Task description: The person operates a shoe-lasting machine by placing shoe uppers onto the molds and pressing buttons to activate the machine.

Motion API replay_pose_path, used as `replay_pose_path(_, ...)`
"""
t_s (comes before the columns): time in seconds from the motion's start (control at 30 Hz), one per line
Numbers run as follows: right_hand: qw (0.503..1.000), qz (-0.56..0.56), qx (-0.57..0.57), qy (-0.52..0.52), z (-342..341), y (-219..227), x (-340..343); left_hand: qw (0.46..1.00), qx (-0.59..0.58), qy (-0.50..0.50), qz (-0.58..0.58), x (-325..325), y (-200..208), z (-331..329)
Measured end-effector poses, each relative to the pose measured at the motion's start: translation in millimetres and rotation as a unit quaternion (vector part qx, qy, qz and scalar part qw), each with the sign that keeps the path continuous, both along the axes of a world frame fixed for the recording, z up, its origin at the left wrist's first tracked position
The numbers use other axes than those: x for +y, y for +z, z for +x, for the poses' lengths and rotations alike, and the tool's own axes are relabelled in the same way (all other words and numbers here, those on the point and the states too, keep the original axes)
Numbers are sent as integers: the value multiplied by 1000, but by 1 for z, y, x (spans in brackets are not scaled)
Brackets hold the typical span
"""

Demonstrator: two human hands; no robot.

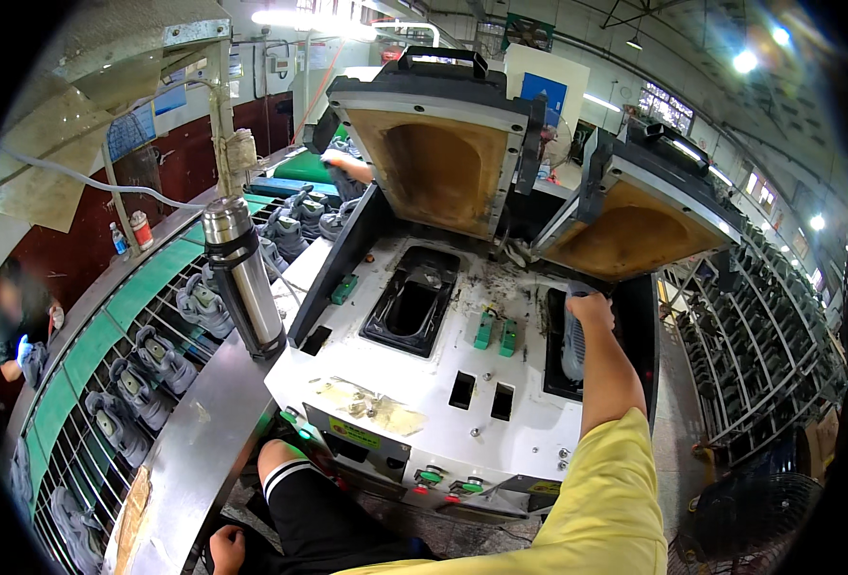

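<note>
Stretched out ahead, my right hand [592,311] is closed on a grey shoe [572,350], standing steeply in the dark right-hand well of a white two-station press machine [501,402]. Above it, the right lid [635,225], with a brown padded underside, is raised. The left lid [434,163] is tilted up too, over a black-framed well [411,302] in which no shoe shows. Low at the bottom edge, my left hand [228,549] is curled into a fist beside my black shorts, with nothing seen in it.
A steel flask [242,278] stands on the metal ledge at left. Beyond it, a curved rack conveyor [122,355] carries several grey shoes. Co-workers are at the far left and behind the left lid. A shoe rack [759,335] and a floor fan [750,508] are at right.
</note>
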State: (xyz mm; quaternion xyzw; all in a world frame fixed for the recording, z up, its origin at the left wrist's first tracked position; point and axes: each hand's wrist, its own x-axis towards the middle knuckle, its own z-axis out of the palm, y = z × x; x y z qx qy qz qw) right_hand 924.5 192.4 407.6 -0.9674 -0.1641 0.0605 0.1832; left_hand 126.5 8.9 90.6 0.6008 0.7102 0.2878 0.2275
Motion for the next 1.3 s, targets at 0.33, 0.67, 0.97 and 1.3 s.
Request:
replay_pose_path(0.33, 971, 16, -177, 162, -13, -48, -68, 986, -144, -69, -45, 35, 24, 92)
replay_pose_path(0.67, 732, 657, -51, -176, -130, -192, -336, 787, -130, -584, -150, 34, 109, 346)
replay_pose_path(0.97, 696, 622, 286, -217, -118, -237, -367, 787, -163, -563, -193, 50, 76, 378)
replay_pose_path(1.3, 714, 310, 440, 448, -423, -264, -191, 849, -526, 33, 12, 17, 63, 62)
